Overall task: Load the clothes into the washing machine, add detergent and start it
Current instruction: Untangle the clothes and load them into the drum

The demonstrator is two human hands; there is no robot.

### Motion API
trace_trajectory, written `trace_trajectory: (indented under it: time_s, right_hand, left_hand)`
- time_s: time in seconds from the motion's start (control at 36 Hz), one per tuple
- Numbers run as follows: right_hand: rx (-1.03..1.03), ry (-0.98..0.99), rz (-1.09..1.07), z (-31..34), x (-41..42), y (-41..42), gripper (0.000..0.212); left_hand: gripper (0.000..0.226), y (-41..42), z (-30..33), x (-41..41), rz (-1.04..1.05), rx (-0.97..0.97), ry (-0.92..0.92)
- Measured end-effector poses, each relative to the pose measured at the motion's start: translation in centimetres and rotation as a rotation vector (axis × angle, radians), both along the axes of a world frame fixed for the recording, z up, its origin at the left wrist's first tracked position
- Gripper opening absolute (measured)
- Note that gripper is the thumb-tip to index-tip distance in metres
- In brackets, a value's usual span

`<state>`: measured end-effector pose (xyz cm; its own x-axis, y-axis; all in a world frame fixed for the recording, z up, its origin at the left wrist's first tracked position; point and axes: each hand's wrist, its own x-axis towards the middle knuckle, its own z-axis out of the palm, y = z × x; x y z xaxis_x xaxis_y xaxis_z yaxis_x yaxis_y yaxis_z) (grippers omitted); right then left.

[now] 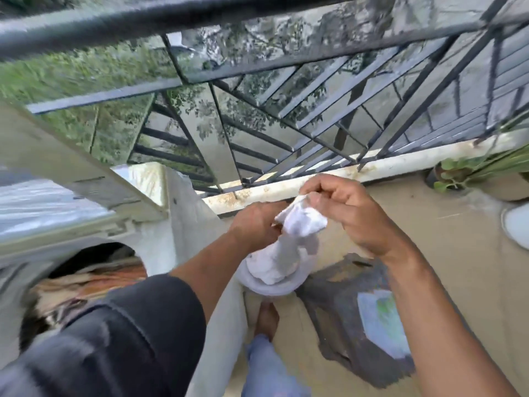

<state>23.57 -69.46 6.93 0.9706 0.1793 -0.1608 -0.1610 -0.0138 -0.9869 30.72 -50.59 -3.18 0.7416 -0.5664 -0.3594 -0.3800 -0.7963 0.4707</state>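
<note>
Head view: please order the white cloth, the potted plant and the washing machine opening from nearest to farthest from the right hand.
1. white cloth: pinched in the right hand, also held by the left hand.
2. potted plant: to the right, by the railing.
3. washing machine opening: far left, clothes inside.

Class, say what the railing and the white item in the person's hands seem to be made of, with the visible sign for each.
Railing: likely painted metal; thin dark straight bars with a slight sheen.
White item: soft fabric, probably cotton-like cloth; it crumples and folds where both hands grip it.
</note>
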Motion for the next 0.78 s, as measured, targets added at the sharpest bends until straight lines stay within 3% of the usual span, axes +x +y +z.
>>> trace_trajectory:
  time_s: [0.11,0.19,0.33,0.39,0.53,0.56,0.69,0.78]
  right_hand:
    - [0.061,-0.094,-0.052,5.3,-0.7,-0.7,0.014]
    - [0.119,-0.144,-0.109,7.6,-1.7,-1.8,0.012]
    - [-0.064,-0.126,-0.308,6.7,-3.6,-3.1,0.016]
    - [-0.207,-0.100,-0.388,5.5,-4.3,-2.6,0.027]
    - [-0.369,0.006,-0.422,2.3,-6.1,0.4,0.018]
    - [-0.398,0.007,-0.397,2.1,-6.5,1.1,0.024]
    - [-0.762,0.023,-0.169,2.2,-7.2,5.1,0.108]
    - [-0.833,0.002,-0.192,1.8,-6.3,7.4,0.113]
  left_hand:
    - [0.021,1.2,2.1,-1.1,0.066,0.042,-0.081]
    - [0.017,2.9,3.2,-0.8,0.154,-0.035,-0.062]
    - [0.015,4.6,8.0,0.7,0.248,-0.178,-0.067]
    - [0.019,5.1,10.3,0.9,0.257,-0.252,-0.071]
    - [0.024,5.6,16.3,0.0,0.236,-0.469,0.019]
    - [0.024,5.7,17.5,-0.3,0.239,-0.504,0.034]
    - [0.024,6.0,22.6,-1.9,0.162,-0.623,0.091]
    - [0.020,6.1,25.2,-3.2,0.056,-0.653,0.091]
